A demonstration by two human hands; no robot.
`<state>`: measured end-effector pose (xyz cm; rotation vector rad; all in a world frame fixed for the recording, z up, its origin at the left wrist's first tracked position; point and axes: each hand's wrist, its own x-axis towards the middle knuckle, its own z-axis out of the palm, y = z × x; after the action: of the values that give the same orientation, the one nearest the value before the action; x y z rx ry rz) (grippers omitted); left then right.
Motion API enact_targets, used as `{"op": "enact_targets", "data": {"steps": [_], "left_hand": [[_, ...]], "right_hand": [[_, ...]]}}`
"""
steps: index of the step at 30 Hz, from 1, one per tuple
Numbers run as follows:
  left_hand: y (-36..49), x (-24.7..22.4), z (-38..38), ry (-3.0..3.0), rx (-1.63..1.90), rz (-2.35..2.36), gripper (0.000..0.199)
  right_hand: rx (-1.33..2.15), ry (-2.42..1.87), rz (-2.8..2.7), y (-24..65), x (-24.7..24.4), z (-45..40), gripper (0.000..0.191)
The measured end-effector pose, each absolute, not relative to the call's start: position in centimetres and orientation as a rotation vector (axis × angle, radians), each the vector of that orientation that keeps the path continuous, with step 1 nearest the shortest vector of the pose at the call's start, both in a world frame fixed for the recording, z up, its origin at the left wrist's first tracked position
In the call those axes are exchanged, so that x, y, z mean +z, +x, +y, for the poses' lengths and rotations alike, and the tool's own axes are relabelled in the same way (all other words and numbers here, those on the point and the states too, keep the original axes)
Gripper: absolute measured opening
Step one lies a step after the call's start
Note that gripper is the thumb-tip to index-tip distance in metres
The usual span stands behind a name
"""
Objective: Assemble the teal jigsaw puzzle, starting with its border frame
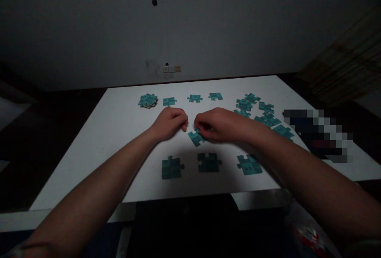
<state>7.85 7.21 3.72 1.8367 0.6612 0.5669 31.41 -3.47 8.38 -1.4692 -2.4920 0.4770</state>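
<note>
A teal puzzle piece (195, 137) is tilted at mid-table, pinched at its right side by the fingers of my right hand (218, 125). My left hand (172, 123) rests on the table to the left of it, fingers curled closed; whether anything is inside them is hidden. Nearest me lie three separate pieces in a row: a left puzzle piece (172, 168), a middle puzzle piece (208, 163) and a right puzzle piece (250, 165). Beyond my hands is another row, with a puzzle piece (169, 101), a second puzzle piece (195, 99) and a third puzzle piece (215, 97).
A stack of puzzle pieces (148, 100) stands at the far left of the white table (89, 147). Several loose puzzle pieces (268, 120) overlap on the right, partly behind my right arm. A blurred-out item (318, 135) lies by the right edge. The wall has a socket (172, 69).
</note>
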Motion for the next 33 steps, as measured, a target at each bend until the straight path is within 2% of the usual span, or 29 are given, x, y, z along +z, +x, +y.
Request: {"op": "enact_targets", "data": {"steps": [3, 4, 7, 9, 14, 23, 25, 30, 33], "left_hand": [[7.9, 3.7, 7.2, 1.837, 0.573, 0.655, 0.026], [7.8, 3.8, 7.2, 1.83, 0.576, 0.655, 0.026], [7.8, 3.8, 7.3, 1.814, 0.574, 0.65, 0.025], [7.8, 3.8, 7.3, 1.809, 0.577, 0.644, 0.025], [7.8, 3.6, 7.5, 1.781, 0.581, 0.642, 0.023], [7.8, 3.4, 7.7, 1.708, 0.59, 0.603, 0.023], [7.7, 3.5, 7.7, 1.726, 0.59, 0.598, 0.023], [7.7, 3.6, 7.9, 1.773, 0.582, 0.568, 0.025], [7.7, 3.5, 7.9, 1.784, 0.568, 0.598, 0.026]], "right_hand": [[0.426, -1.502, -2.475, 31.2, 8.1, -3.5, 0.01], [0.403, -1.543, -2.47, 31.0, 8.0, -3.7, 0.013], [0.297, -1.729, -2.455, 29.7, 7.9, -4.4, 0.046], [0.22, -1.806, -2.458, 28.7, 7.7, -4.8, 0.054], [0.23, -1.672, -2.52, 28.4, 7.4, -4.8, 0.029], [0.577, -1.454, -2.464, 30.4, 7.7, -4.8, 0.06], [0.695, -1.346, -2.486, 30.1, 8.2, -4.7, 0.058], [0.869, -1.222, -2.41, 30.8, 9.8, -4.4, 0.034], [1.096, -1.199, -2.392, 31.1, 10.3, -4.7, 0.036]]}}
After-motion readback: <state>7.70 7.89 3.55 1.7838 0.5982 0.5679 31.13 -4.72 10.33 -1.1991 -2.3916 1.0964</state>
